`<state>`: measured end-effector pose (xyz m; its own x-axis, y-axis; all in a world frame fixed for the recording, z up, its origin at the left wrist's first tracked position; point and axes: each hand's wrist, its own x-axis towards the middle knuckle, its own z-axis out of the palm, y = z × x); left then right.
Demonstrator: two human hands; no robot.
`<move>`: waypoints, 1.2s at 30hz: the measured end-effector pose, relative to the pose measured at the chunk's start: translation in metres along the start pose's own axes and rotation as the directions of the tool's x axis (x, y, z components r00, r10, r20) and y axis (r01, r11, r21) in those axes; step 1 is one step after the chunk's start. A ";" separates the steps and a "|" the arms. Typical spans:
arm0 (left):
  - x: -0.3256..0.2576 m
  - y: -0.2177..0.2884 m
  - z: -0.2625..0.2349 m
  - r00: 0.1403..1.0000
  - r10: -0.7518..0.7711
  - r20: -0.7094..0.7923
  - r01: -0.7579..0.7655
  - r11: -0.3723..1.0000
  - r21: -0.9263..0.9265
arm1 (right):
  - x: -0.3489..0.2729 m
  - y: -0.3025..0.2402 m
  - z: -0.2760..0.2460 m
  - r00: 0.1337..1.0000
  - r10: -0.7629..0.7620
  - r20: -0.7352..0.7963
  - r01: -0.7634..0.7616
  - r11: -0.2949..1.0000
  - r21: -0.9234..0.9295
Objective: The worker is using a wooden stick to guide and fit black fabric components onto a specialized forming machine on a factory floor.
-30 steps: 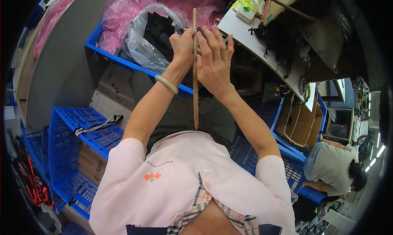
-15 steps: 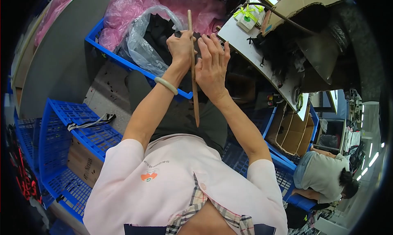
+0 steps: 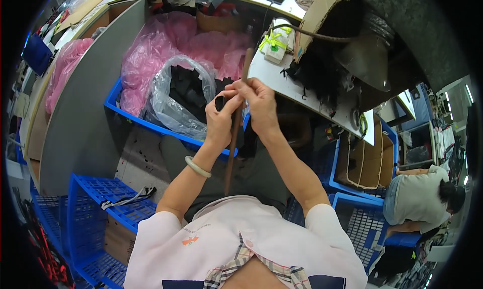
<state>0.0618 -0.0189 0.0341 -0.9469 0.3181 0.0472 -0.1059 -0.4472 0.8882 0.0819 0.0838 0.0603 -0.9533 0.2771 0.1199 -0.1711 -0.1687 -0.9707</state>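
Hands meet at frame centre. Left hand [image 3: 221,119] pinches small black piece [image 3: 220,103] against long wooden stick [image 3: 235,123]; right hand [image 3: 259,105] grips stick at 1 o'clock. Clear bag [image 3: 173,100] in blue crate [image 3: 151,125] at 10 o'clock.

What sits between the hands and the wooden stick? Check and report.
Nothing visible. The left hand and right hand both close directly on the wooden stick in a firm grip. A small black piece is pinched at the left fingers beside the stick, not blocking it.
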 end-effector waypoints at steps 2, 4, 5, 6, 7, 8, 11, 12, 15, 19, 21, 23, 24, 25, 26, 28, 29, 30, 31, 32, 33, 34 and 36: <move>0.005 0.008 -0.013 0.983 -0.177 0.054 0.185 0.915 -0.360 | -0.006 -0.017 0.002 0.975 -0.117 -0.190 0.143 0.981 0.131; 0.014 0.018 -0.033 0.902 -0.407 0.142 0.399 0.664 -0.632 | -0.028 -0.048 -0.013 0.997 -0.043 -0.057 0.058 0.956 0.289; 0.016 0.022 -0.035 0.889 -0.431 0.157 0.423 0.638 -0.644 | -0.044 -0.061 -0.023 0.993 0.106 0.054 -0.114 0.980 0.165; 0.017 0.028 -0.035 0.874 -0.454 0.174 0.448 0.612 -0.651 | -0.057 -0.059 -0.028 0.987 0.144 0.067 -0.134 0.981 -0.141; 0.017 0.033 -0.037 0.872 -0.460 0.168 0.449 0.613 -0.650 | -0.069 -0.056 -0.031 0.973 0.213 0.091 -0.181 0.943 -0.279; 0.019 0.035 -0.037 0.859 -0.480 0.180 0.460 0.566 -0.684 | -0.080 -0.052 -0.035 0.953 0.283 0.105 -0.216 0.882 -0.418; 0.021 0.037 -0.036 0.834 -0.526 0.164 0.462 0.505 -0.729 | -0.106 -0.038 -0.039 0.980 0.173 0.096 -0.109 0.876 -0.470; 0.022 0.037 -0.036 0.825 -0.549 0.133 0.450 0.498 -0.741 | -0.108 -0.036 -0.039 0.980 0.175 0.091 -0.113 0.875 -0.470; 0.014 0.034 -0.029 0.897 -0.430 0.101 0.387 0.655 -0.649 | -0.109 -0.034 -0.032 0.998 0.038 0.050 -0.014 0.905 -0.424; -0.009 0.038 0.000 0.962 -0.214 0.172 0.274 0.772 -0.574 | -0.082 -0.039 0.002 0.995 0.021 -0.095 -0.040 0.976 -0.212; -0.014 0.035 0.005 0.963 -0.168 0.209 0.261 0.767 -0.587 | -0.075 -0.023 0.013 0.992 -0.098 -0.081 0.080 0.976 -0.203; -0.019 0.032 0.006 0.967 -0.077 0.242 0.215 0.754 -0.621 | -0.074 -0.021 0.020 0.975 -0.050 -0.217 0.035 0.997 -0.072; -0.020 0.031 0.008 0.966 -0.079 0.245 0.218 0.755 -0.618 | -0.072 -0.021 0.021 0.952 -0.052 -0.302 0.031 0.997 -0.074; -0.021 0.032 0.012 0.979 -0.060 0.194 0.171 0.759 -0.628 | -0.071 -0.018 0.019 0.937 -0.044 -0.348 0.032 0.999 -0.039; -0.022 0.032 0.014 0.989 -0.041 0.143 0.123 0.762 -0.636 | -0.070 -0.015 0.015 0.919 -0.034 -0.393 0.035 0.999 -0.005; -0.022 0.029 0.015 0.992 -0.009 0.127 0.088 0.771 -0.631 | -0.076 -0.020 0.014 0.907 0.018 -0.421 -0.023 1.000 -0.006; -0.020 0.025 0.013 0.986 0.088 0.142 0.019 0.784 -0.620 | -0.077 -0.026 0.016 0.929 0.124 -0.348 -0.091 0.990 0.109; -0.019 0.023 0.011 0.970 0.184 0.158 -0.051 0.791 -0.610 | -0.078 -0.029 0.017 0.940 0.220 -0.262 -0.164 0.962 0.217; -0.016 0.023 0.008 0.944 0.242 0.225 -0.071 0.815 -0.576 | -0.077 -0.029 0.012 0.949 0.278 -0.145 -0.212 0.910 0.357; -0.012 0.023 0.003 0.943 0.238 0.234 -0.063 0.816 -0.574 | -0.077 -0.031 0.010 0.949 0.276 -0.154 -0.206 0.910 0.361; -0.008 0.024 -0.002 0.860 0.346 0.374 -0.090 0.826 -0.556 | -0.077 -0.035 0.008 0.916 0.389 -0.097 -0.306 0.835 0.458; -0.004 0.027 -0.005 0.743 0.438 0.507 -0.119 0.831 -0.543 | -0.077 -0.038 0.007 0.873 0.487 -0.029 -0.395 0.740 0.545; -0.004 0.039 -0.003 0.696 0.435 0.571 -0.096 0.845 -0.527 | -0.077 -0.036 0.007 0.889 0.453 0.070 -0.424 0.755 0.500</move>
<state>0.0604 -0.0401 0.0671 -0.5320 0.5045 0.6801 -0.1589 -0.8484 0.5050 0.1599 0.0622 0.0878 -0.9422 0.1037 -0.3186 0.1507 -0.7180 -0.6795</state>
